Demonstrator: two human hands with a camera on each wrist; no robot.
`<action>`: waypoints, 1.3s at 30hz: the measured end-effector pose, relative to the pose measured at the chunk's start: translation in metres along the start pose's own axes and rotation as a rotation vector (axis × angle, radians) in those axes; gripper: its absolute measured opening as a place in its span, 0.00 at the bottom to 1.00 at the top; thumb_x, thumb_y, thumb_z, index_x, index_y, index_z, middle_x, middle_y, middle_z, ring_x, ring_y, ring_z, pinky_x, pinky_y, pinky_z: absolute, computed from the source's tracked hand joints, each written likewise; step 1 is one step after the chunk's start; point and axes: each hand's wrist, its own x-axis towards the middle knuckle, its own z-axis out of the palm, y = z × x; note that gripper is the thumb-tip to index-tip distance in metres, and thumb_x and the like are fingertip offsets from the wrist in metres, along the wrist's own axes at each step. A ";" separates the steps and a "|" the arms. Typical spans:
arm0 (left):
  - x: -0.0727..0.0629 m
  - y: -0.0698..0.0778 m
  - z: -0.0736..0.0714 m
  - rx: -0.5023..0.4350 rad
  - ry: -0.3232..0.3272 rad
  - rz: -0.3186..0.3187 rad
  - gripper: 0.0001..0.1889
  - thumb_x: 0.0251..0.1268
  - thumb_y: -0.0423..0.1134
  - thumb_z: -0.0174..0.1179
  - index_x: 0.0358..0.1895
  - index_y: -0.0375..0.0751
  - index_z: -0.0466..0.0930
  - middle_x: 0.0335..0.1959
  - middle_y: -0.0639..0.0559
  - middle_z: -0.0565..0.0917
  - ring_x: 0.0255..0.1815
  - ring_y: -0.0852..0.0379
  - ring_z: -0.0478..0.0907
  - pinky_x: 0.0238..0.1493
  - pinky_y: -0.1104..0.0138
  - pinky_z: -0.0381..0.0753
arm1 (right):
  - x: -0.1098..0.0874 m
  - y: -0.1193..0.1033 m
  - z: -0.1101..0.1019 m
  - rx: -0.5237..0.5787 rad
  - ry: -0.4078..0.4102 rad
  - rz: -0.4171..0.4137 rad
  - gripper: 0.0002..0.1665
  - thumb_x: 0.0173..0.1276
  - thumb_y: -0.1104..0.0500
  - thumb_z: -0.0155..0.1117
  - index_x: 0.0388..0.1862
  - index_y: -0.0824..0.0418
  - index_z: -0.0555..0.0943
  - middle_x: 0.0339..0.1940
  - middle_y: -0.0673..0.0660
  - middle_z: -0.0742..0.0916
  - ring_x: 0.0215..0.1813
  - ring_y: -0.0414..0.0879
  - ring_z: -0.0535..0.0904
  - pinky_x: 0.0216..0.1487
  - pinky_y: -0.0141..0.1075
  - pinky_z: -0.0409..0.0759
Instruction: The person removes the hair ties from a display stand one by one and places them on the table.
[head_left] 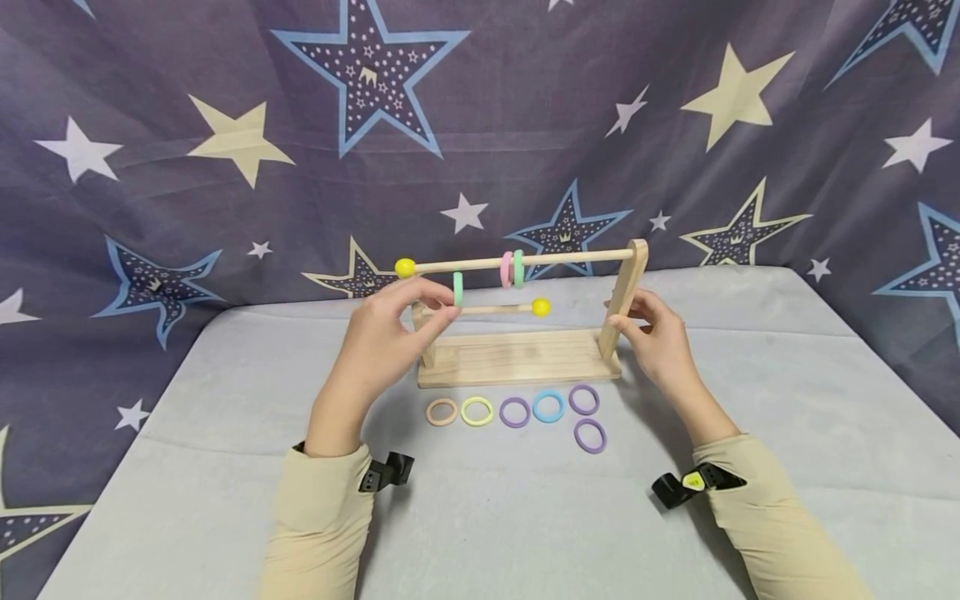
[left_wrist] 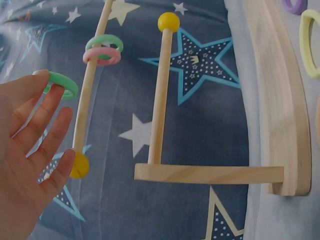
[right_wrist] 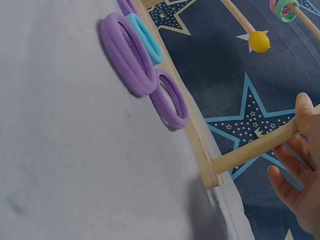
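My left hand (head_left: 393, 329) pinches a mint-green ring (left_wrist: 64, 85) between thumb and fingertips, near the yellow-knobbed end of the upper rod (left_wrist: 85, 105). The ring appears off both rods. A pink ring (head_left: 506, 270) and another green ring (head_left: 518, 269) hang side by side about midway along that upper rod. At the right, my right hand (head_left: 660, 337) grips the tall upright (head_left: 626, 296) of the wooden stand (head_left: 517, 357) between thumb and fingers. The shorter lower rod (left_wrist: 159, 100) has a yellow knob and carries no rings.
In front of the stand, several loose rings lie on the grey cloth: a peach ring (head_left: 442, 424), a yellow ring (head_left: 477, 423), a blue ring (head_left: 549, 418) and purple rings, one purple ring (head_left: 590, 448) nearest me. A star-patterned curtain (head_left: 480, 125) hangs behind.
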 end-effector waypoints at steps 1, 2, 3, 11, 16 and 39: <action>0.000 0.001 0.001 0.002 -0.004 0.007 0.05 0.62 0.37 0.69 0.39 0.45 0.86 0.33 0.56 0.84 0.40 0.56 0.79 0.42 0.58 0.75 | 0.000 0.000 0.000 0.000 0.001 -0.001 0.24 0.67 0.62 0.67 0.59 0.69 0.77 0.51 0.66 0.86 0.45 0.24 0.73 0.43 0.25 0.74; 0.000 0.001 0.003 0.004 -0.008 0.016 0.05 0.62 0.37 0.70 0.39 0.45 0.86 0.33 0.56 0.84 0.40 0.57 0.79 0.43 0.57 0.76 | 0.000 0.000 0.000 -0.002 0.000 -0.004 0.23 0.67 0.61 0.67 0.59 0.69 0.77 0.51 0.66 0.86 0.45 0.24 0.74 0.42 0.25 0.73; 0.000 0.002 0.004 0.009 -0.014 0.026 0.05 0.62 0.37 0.70 0.39 0.45 0.86 0.33 0.56 0.84 0.39 0.58 0.79 0.42 0.57 0.76 | 0.000 0.000 0.000 -0.005 0.001 -0.007 0.23 0.67 0.61 0.67 0.59 0.69 0.77 0.51 0.66 0.86 0.44 0.23 0.73 0.42 0.25 0.73; 0.001 0.011 0.015 0.015 -0.111 0.037 0.04 0.62 0.39 0.69 0.39 0.47 0.86 0.34 0.58 0.85 0.39 0.60 0.79 0.43 0.62 0.77 | 0.000 0.000 0.000 -0.008 0.005 -0.023 0.23 0.66 0.62 0.67 0.58 0.69 0.78 0.50 0.66 0.86 0.43 0.22 0.74 0.42 0.23 0.73; 0.000 0.014 0.020 -0.001 -0.174 0.032 0.04 0.64 0.40 0.68 0.40 0.49 0.87 0.38 0.60 0.86 0.40 0.62 0.79 0.44 0.62 0.76 | 0.000 0.001 0.000 -0.008 0.005 -0.022 0.23 0.66 0.62 0.67 0.58 0.69 0.78 0.50 0.66 0.86 0.43 0.22 0.74 0.42 0.23 0.73; -0.005 0.024 0.052 -0.024 -0.384 0.102 0.03 0.62 0.42 0.70 0.38 0.53 0.87 0.36 0.62 0.85 0.40 0.63 0.79 0.44 0.67 0.76 | 0.000 -0.001 0.000 -0.020 -0.001 -0.012 0.23 0.67 0.61 0.66 0.59 0.68 0.78 0.51 0.65 0.86 0.44 0.23 0.73 0.43 0.25 0.73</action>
